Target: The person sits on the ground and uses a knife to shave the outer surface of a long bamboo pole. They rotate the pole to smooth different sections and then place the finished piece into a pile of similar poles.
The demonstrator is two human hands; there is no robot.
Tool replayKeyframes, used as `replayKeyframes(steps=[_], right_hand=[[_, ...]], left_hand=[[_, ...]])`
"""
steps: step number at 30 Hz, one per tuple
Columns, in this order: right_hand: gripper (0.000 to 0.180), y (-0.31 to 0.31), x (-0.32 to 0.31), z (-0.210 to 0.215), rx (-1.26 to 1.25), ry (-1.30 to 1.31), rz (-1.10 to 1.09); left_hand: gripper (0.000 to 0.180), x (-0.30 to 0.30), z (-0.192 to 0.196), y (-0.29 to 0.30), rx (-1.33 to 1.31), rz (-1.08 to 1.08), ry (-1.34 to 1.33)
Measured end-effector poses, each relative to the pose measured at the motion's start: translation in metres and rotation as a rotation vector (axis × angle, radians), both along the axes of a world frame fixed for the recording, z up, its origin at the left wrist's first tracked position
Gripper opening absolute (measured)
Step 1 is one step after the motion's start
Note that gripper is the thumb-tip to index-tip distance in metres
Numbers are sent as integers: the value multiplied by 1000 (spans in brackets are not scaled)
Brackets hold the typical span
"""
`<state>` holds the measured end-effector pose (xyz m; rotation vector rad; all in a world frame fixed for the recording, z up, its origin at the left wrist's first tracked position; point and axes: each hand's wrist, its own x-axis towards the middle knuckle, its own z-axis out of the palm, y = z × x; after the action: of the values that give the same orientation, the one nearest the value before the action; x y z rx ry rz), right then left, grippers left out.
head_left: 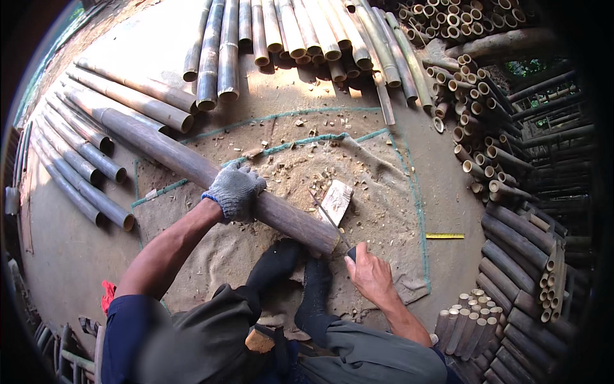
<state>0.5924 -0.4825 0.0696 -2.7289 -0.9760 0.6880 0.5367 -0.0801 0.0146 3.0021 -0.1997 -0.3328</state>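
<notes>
Key relation first: we have the dark bamboo pole (pixel 185 162) lying on a long diagonal, upper left to lower right, with its near end pointing down toward the person's feet (pixel 314 285). The bladed tool (pixel 335 226) crosses close by that end, on its right, blade slanting up and left from the handle. We can't tell whether blade and pole touch, nor whether it's a knife or a saw.

Left hand (pixel 235 191), in a grey glove, is closed over the pole from above, nearer the near end than the far one. Right hand (pixel 372 274), bare, is wrapped round the tool's dark handle. From the right hand, the pole's end lies just beside, up and to the left, so we mark the right as nearer to the end; the left is further up the shaft.

Beneath: brown cloth (pixel 173 221) with green edging, strewn with chips. A pale block (pixel 337 200) sits just beyond the blade. More bamboo poles (pixel 229 51) fan out past the cloth.

Writing: we find no brand or label we can read. The yellow strip (pixel 445 236) right of the cloth seems marked, too small to make out.
</notes>
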Motion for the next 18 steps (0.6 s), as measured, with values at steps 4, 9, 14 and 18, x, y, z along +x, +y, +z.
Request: replayKeyframes(steps=[4, 9, 14, 18], right_hand=[[34, 23, -22, 58, 320, 2, 21], [37, -16, -14, -11, 210, -75, 13], [36, 21, -13, 41, 134, 49, 7], [36, 10, -25, 49, 624, -166, 106]], left_hand=[[48, -12, -2, -2, -49, -8, -36], [47, -17, -17, -11, 1, -19, -232], [49, -28, -19, -6, 4, 11, -253], [53, -26, -17, -9, -23, -3, -315]])
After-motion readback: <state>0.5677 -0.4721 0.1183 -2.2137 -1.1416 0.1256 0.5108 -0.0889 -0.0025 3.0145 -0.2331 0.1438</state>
